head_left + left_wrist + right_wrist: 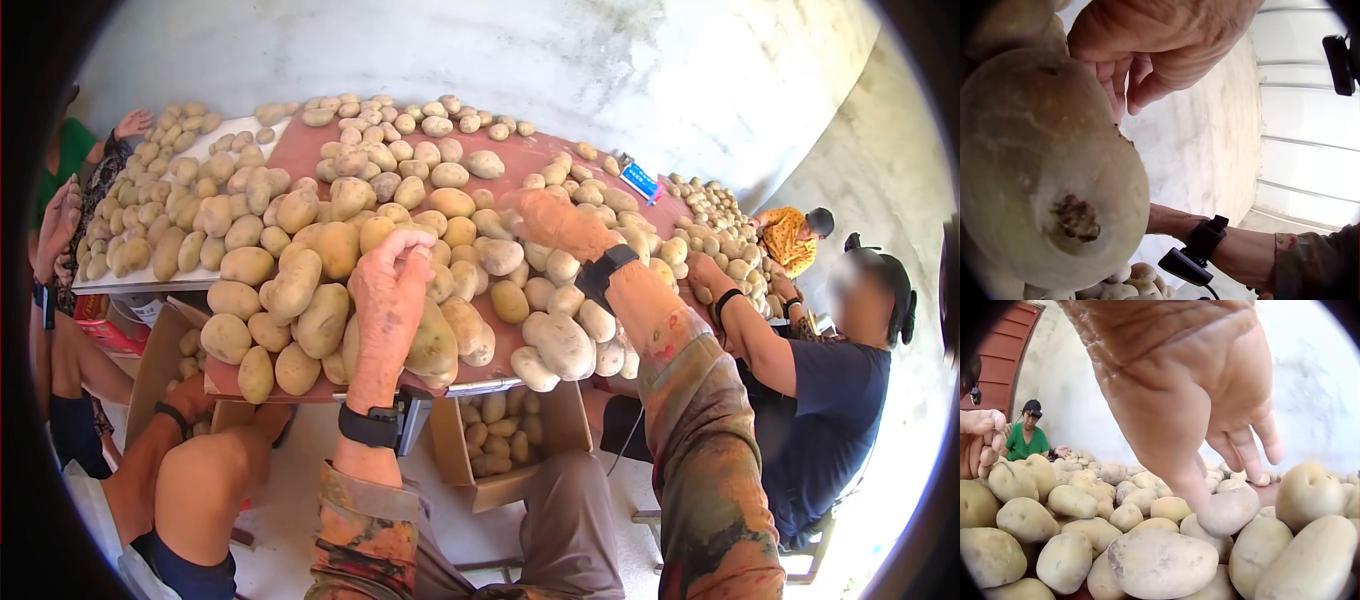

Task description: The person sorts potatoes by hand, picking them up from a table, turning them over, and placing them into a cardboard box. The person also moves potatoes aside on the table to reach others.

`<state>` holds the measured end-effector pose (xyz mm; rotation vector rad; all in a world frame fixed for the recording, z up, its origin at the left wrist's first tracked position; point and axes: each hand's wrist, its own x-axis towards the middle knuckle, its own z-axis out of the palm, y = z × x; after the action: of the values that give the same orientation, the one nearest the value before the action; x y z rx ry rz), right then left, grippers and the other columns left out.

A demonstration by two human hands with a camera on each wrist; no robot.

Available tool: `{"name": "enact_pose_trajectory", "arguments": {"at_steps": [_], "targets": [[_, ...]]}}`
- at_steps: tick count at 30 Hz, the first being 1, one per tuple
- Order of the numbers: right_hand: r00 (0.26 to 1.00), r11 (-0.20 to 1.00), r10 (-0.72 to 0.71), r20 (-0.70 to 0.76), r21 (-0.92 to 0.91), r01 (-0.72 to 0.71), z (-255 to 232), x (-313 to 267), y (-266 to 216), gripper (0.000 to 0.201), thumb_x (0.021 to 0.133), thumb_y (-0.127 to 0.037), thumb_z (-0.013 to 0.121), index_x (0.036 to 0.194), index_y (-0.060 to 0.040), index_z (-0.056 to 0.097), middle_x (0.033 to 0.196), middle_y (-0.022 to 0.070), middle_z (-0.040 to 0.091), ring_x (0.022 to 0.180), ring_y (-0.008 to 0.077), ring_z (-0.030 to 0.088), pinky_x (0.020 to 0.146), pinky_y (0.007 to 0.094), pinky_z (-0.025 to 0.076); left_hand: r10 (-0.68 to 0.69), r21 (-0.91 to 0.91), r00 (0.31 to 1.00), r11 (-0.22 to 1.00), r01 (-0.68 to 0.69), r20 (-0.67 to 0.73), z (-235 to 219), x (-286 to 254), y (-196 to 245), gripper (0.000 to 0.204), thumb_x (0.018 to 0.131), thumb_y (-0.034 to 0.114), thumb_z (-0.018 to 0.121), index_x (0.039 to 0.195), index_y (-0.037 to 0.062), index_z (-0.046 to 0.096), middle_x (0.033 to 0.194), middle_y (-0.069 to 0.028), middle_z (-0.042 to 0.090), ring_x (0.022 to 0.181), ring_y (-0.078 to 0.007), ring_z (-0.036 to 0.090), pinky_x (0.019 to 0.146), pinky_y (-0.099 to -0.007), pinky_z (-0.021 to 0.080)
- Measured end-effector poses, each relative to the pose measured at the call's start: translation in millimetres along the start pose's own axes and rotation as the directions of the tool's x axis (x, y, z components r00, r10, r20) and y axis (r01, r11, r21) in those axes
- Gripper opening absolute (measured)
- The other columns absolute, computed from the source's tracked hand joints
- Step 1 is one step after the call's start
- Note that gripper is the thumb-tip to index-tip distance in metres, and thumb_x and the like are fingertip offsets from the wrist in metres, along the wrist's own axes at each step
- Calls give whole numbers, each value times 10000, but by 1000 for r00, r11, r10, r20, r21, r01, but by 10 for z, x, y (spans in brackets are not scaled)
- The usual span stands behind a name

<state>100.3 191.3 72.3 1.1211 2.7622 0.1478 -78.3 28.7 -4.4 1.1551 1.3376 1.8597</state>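
Observation:
Potatoes cover the red tabletop. My left hand hovers over the near pile, fingers loosely bent and nothing between them. A large potato with a dark pitted eye fills the left wrist view, below and beside that hand. Farther right, my right hand reaches across the pile, its fingertips blurred in the head view. Seen from the right wrist, that hand points downward with fingers spread, the thumb tip right at a small pale potato. A long potato lies just in front.
A cardboard box with potatoes stands under the table edge, before my knees. A person in a dark shirt sits at the right; others sit at the left. A blue box lies at the back right, near the wall.

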Motion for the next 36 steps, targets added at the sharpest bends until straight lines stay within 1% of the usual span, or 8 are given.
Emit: {"name": "enact_pose_trajectory", "arguments": {"at_steps": [2, 6, 13, 17, 21, 23, 29, 36], "targets": [[988, 987, -153, 18, -43, 154, 87, -25, -72, 297, 885, -145, 544, 1172, -79, 578, 1028, 186, 656, 989, 366, 631, 805, 470, 517, -7, -14, 1000, 1000, 7, 1, 13, -2, 28, 141, 899, 87, 568, 981, 16, 657, 812, -29, 658, 681, -95, 602, 644, -247, 493], [996, 994, -93, -7, 49, 93, 512, -51, -211, 282, 869, -154, 564, 1138, -79, 599, 992, 190, 662, 967, 359, 638, 798, 465, 515, -17, 10, 999, 1000, 16, 43, 17, -22, 43, 157, 919, 105, 563, 1004, 13, 658, 835, -5, 642, 711, -76, 590, 651, -228, 483], [995, 996, -84, -44, -20, 83, 641, 12, -245, 295, 848, -162, 578, 1125, -61, 593, 970, 207, 660, 953, 350, 645, 788, 455, 518, -55, 56, 997, 997, 52, 54, -26, -39, 78, 164, 895, 93, 570, 992, -4, 662, 791, -52, 665, 664, -113, 614, 657, -256, 491], [996, 996, -90, 3, 25, 90, 535, -34, -311, 295, 818, -180, 580, 1091, -74, 608, 917, 203, 669, 907, 357, 652, 785, 460, 518, -41, 17, 995, 999, 39, 89, -56, -18, 31, 168, 922, 128, 558, 1006, 22, 656, 811, 0, 626, 701, -92, 594, 638, -235, 477], [983, 993, 60, -176, 112, -40, 268, -283, -457, 344, 788, -200, 602, 1110, -80, 600, 891, 199, 666, 892, 361, 648, 792, 463, 512, -44, -3, 995, 999, 45, 94, -60, -38, 81, 168, 920, 134, 560, 1003, 26, 657, 804, -1, 621, 700, -90, 592, 638, -234, 476], [992, 987, 33, -121, 158, -14, 122, -99, -193, 437, 796, -207, 621, 1202, -60, 554, 981, 221, 652, 962, 372, 626, 822, 457, 501, -44, 5, 995, 999, 44, 93, -68, -44, 90, 167, 917, 133, 561, 1002, 25, 656, 804, -3, 623, 699, -89, 590, 638, -233, 476], [920, 967, 230, -316, 184, -178, -327, -319, 237, 475, 785, -311, 652, 1197, -98, 550, 1080, 213, 630, 1030, 394, 604, 845, 498, 487, -45, 47, 994, 998, 40, 101, -66, -23, 83, 175, 914, 134, 559, 1006, 22, 657, 820, -14, 637, 699, -92, 596, 638, -236, 478], [902, 936, 347, -255, 150, -317, -336, -635, 584, 564, 780, -296, 654, 1258, -25, 525, 963, 260, 650, 920, 408, 633, 804, 476, 502, -55, 51, 990, 998, 49, 130, -28, -46, 129, 188, 913, 146, 559, 1012, 30, 668, 832, -19, 651, 708, -98, 622, 642, -239, 490]]}}
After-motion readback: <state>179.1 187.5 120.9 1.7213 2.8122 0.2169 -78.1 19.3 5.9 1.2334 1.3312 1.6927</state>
